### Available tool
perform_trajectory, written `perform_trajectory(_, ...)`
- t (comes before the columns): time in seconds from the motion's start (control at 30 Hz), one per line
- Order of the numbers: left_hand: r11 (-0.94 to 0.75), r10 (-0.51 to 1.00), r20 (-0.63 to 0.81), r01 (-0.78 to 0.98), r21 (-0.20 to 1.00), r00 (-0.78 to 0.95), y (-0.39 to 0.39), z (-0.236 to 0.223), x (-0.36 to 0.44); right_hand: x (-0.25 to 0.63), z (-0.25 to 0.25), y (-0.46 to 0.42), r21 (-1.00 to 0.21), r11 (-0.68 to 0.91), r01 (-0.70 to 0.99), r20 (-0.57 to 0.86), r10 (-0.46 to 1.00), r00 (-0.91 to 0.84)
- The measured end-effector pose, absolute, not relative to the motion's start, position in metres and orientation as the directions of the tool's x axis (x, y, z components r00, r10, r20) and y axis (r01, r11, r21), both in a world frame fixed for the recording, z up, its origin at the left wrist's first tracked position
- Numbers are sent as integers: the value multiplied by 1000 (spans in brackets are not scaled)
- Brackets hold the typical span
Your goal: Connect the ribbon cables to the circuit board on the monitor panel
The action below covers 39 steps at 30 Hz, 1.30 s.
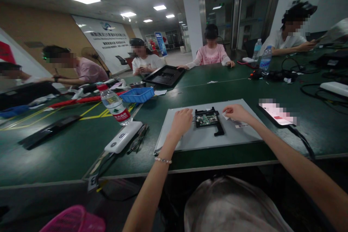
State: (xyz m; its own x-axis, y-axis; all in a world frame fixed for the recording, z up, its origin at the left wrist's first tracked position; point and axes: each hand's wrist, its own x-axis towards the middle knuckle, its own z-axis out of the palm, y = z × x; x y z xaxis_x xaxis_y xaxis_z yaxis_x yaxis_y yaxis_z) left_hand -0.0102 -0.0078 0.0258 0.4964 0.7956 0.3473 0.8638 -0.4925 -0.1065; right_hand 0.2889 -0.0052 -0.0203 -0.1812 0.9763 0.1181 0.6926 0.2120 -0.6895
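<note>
A light grey flat panel (179, 145) lies on the green table in front of me. On it sits a black plastic frame (219, 129) with a green circuit board (208, 119) in it. My left hand (183, 120) rests on the panel just left of the frame, back up, fingers reaching forward; its fingertips are partly hidden. To the right of the frame, my right hand (236, 112) is closed in a pinch on a small white piece of paper (226, 116), held low over the panel. A white label (241, 126) lies on the panel below that hand.
A power bank (124, 137), glasses (138, 139) and a red-capped water bottle (115, 105) are at left, near a blue tray (138, 95). A lit phone (278, 114) with a cable lies right. Several people sit around the table; a black housing (164, 76) lies across.
</note>
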Motion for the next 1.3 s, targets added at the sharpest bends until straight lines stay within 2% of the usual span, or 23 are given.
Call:
perform_trajectory(0.2, -517, 838, 286, 843, 147, 464, 10, 28, 17, 303, -26, -1, -556, 204, 806, 173, 977, -128)
perform_trajectory(0.33, -447, 884, 262, 861, 240, 386, 22, 21, 36, 302, -23, -5, -471, 207, 858, 218, 969, -114)
perform_trajectory(0.5, -386, 911, 264, 883, 268, 318, 22, 3, 34, 289, -9, -1, -451, 311, 837, 257, 943, -212)
perform_trajectory(0.7, -368, 919, 255, 884, 289, 299, 25, -8, 27, 250, 11, 21, -328, 482, 812, 289, 870, -400)
perform_trajectory(0.97, -368, 917, 265, 887, 280, 297, 24, -9, 30, 213, -1, 52, -204, 420, 884, 184, 904, -387)
perform_trajectory(1.13, -361, 921, 256, 888, 283, 293, 21, -6, 32, 210, 0, 52, -189, 410, 892, 197, 906, -374)
perform_trajectory(1.3, -357, 924, 248, 889, 287, 291, 17, -3, 32, 228, 9, 42, -204, 403, 892, 299, 894, -335)
